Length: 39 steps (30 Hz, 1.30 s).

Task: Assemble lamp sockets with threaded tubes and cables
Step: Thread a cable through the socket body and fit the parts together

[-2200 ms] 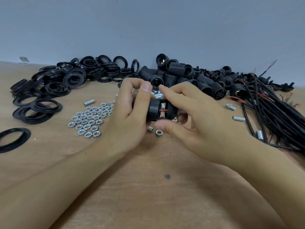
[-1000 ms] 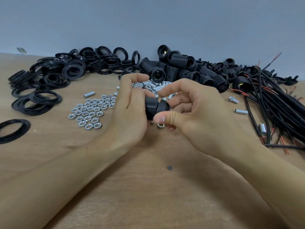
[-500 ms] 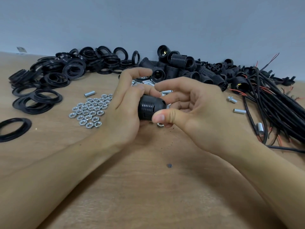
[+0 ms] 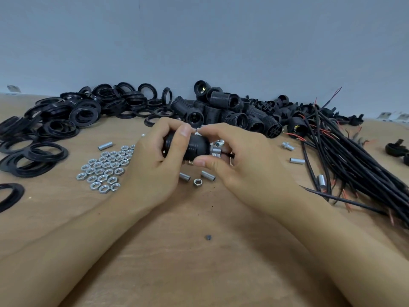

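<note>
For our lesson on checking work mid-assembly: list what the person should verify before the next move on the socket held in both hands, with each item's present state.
1. Left hand grips the black socket: ok.
2. Right hand holds the socket's metal tube end: ok.
3. Cable passes through the tube: cannot tell.
4. Tube fully screwed in: cannot tell.
5. Spare nut on the table near the hands: ok.
6. Cable bundle lies clear of the hands: ok.

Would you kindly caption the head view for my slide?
Both hands, left and right, grip a black lamp socket above loose nuts on the table.
</note>
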Available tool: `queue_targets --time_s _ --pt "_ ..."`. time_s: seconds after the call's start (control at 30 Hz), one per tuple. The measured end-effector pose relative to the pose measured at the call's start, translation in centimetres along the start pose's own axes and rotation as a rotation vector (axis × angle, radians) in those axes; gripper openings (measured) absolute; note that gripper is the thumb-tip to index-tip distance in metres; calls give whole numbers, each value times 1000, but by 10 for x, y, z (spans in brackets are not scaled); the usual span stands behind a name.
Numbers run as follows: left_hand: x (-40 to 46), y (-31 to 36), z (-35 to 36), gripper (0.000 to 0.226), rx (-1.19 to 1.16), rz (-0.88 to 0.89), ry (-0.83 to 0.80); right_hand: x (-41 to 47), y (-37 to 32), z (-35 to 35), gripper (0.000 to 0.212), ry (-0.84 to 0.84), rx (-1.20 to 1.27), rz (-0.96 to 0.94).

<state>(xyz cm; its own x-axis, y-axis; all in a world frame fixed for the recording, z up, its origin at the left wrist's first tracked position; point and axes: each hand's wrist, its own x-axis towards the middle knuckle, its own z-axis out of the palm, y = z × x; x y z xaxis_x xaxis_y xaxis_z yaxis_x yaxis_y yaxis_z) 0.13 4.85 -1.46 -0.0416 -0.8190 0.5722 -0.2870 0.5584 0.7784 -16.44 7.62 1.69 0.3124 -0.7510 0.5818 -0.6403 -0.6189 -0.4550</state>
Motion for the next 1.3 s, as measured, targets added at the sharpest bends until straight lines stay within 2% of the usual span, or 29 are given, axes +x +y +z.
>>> queue_targets --time_s 0.07,0.13,0.23,0.4,0.6,0.73,0.87,0.93,1.0,1.1,1.23,1.3 --pt "0 0 -1 27 42 35 53 0 1 0 33 -14 -32 13" --pt "2 1 -5 18 0 66 95 0 2 -1 25 -25 -66 26" --pt "2 2 -10 19 -199 74 -23 2 7 -4 12 -42 -110 50" --pt "-2 8 -9 31 -268 133 -191 0 15 -11 41 -134 -93 64" --pt "-2 9 -11 33 -286 120 -209 0 14 -10 44 -124 -169 22" --pt "-1 8 -10 29 -227 139 -150 0 12 -8 37 -109 -162 12" --pt "1 9 -7 26 -210 98 -68 1 10 -9 47 -79 -93 21" --pt "1 10 -8 31 -226 84 -88 1 7 -11 57 -114 -69 3" --pt "-1 10 -8 35 -228 66 -141 0 6 -13 53 -146 -124 -50" --pt "-1 5 -8 29 -44 26 -114 3 9 -17 44 -59 -213 -13" --pt "8 -9 -21 19 501 102 -64 9 22 -28 41 297 -120 125" --pt "12 -17 -28 26 714 62 -112 9 27 -30 38 400 -54 169"
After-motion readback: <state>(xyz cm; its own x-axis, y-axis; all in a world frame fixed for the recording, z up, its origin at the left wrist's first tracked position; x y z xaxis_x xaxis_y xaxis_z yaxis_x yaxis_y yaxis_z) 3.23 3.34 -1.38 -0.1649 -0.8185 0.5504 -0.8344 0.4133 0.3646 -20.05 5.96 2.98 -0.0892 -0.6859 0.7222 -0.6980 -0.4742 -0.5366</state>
